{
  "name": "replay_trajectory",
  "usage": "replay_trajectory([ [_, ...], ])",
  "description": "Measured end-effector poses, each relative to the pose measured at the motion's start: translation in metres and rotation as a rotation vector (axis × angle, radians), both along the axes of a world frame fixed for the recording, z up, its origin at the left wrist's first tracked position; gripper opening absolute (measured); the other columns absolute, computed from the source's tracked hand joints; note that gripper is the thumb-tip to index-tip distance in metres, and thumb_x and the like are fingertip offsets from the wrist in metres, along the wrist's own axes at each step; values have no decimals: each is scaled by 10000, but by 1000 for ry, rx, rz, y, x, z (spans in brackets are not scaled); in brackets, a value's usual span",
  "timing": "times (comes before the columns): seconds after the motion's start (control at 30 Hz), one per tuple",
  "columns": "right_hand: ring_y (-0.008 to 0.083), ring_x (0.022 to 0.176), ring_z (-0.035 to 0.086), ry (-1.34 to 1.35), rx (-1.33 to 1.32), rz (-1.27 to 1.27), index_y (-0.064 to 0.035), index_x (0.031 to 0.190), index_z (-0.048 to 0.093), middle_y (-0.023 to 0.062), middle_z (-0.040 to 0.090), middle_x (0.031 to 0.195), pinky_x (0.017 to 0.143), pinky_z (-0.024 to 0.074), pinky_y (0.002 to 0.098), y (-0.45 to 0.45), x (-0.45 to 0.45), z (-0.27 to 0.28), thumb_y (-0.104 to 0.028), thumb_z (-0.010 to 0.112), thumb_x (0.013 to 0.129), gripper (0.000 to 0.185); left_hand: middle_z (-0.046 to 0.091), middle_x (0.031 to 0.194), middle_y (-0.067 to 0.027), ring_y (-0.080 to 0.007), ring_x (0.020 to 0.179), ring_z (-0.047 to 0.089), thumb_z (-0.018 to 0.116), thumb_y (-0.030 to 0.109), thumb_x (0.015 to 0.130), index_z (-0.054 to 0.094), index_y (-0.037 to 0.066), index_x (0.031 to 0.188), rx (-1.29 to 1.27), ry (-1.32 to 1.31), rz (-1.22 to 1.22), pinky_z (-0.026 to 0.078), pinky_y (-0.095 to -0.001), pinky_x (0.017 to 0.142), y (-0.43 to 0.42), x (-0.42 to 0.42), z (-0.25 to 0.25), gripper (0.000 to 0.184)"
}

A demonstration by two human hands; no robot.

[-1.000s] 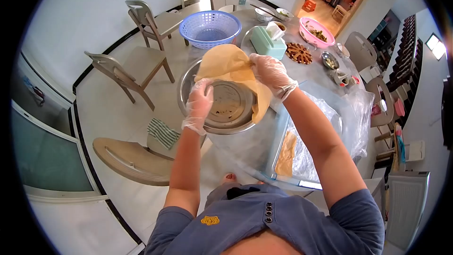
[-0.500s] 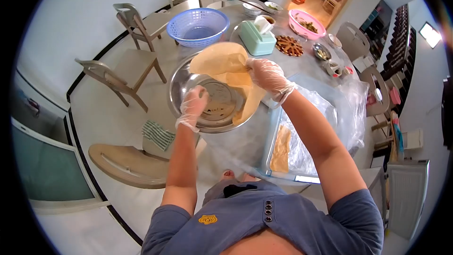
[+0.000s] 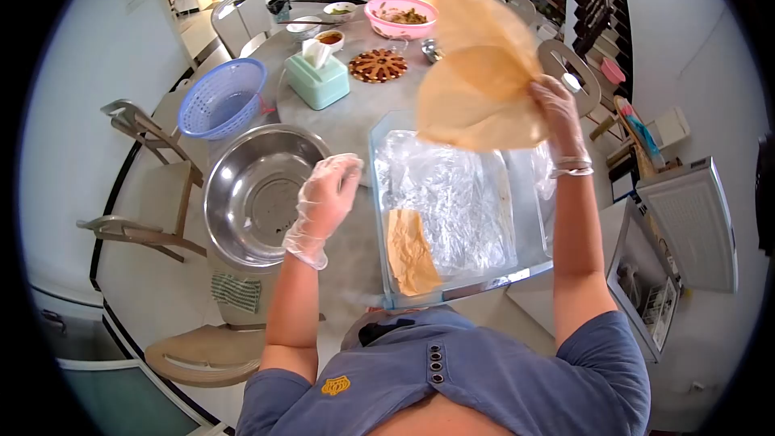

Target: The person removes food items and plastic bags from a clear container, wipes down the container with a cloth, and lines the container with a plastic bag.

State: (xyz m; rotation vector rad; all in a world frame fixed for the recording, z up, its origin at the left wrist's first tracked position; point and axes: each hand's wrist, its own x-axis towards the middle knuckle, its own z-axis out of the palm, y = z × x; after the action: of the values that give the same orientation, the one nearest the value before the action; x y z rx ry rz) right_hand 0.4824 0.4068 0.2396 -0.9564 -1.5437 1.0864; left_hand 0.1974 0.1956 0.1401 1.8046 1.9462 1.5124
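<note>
Carried the tan sheet [image 3: 476, 105] from above the steel bowl [image 3: 226, 194] to the upper right of centre, over the upper part of the plastic bin [image 3: 476, 287]; shifted the left hand [image 3: 321, 202] from the bowl's left side to near its right rim.

Gripping the sheet at its right edge with the right hand [image 3: 557, 109], fingers closed on a gathered bit, probably to let the rest hang loose without creasing. Thin, supple and pale brown, with a smooth rounded fold low down and a second lobe, blurred, above. Cannot tell whether one folded piece or two, nor whether touching the bin.

Left hand half open, fingers loosely curled, with nothing visible in the grasp. Clear gloves [image 3: 305, 249] on both, likely for cleanliness.

Inside the bin, right of centre, crinkled clear film [image 3: 452, 202] over the floor, seemingly as a liner, and a wrinkled tan piece [image 3: 413, 254] at the lower left corner. Just left of the bin, the steel bowl, presumably for a short reach between the two. Farther out, a blue basket [image 3: 194, 117] at upper left, then a tissue box [image 3: 319, 85], a round trivet [image 3: 378, 66] and a pink bowl [image 3: 389, 30] toward the top, apparently out of the arms' way.
</note>
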Motion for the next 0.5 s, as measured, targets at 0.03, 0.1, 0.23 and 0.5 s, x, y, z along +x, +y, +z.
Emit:
replay_trajectory([
  [0.03,83,688,548,111,-21,-68,10,975,581,32,591,838,611,456,203,8,23,-2,-99,544,839,178,608,926,-111,-271,900,564,557,124,792,598,41,897,-1,58,-61,442,-341,784,7,12,4,140],
  [0.1,88,703,551,250,-85,-133,20,981,574,37,590,833,634,461,206,32,66,-21,-79,532,838,179,601,938,-108,-274,904,557,559,118,782,588,40,903,-8,114,-127,441,-345,782,22,33,6,147],
  [0.23,111,694,558,307,-165,-240,36,968,558,56,586,821,630,467,217,78,128,-86,-65,541,818,181,569,963,-107,-271,925,539,597,158,736,555,35,900,-246,271,-268,436,-351,781,53,55,-7,209],
  [0.5,175,431,508,35,-475,-496,-71,918,574,60,561,642,400,414,301,118,108,-178,-134,554,770,162,556,981,-153,-284,945,555,673,191,642,506,39,981,-1043,726,-330,456,-380,737,72,94,-57,407],
])
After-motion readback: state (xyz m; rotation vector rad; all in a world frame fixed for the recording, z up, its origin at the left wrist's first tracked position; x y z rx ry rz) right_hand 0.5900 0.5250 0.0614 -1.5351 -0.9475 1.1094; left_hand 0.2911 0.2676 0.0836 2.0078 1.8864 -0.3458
